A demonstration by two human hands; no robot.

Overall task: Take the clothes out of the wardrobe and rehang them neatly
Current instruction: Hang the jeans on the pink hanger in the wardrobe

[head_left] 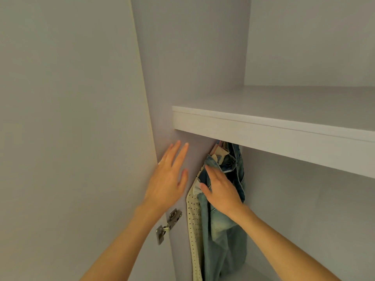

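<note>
Left hand (169, 179) flat beside the wardrobe wall (172, 82), fingers straight, spread. Right hand (221, 189) pressing hanging jeans (223, 240), fingers straight, together, under the shelf (263, 130).

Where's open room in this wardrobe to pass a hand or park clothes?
Free: the shelf top, and the hanging space right of the jeans. Crowded: the left corner, where jeans and dotted garment bunch against the side wall, with right hand on them.
</note>
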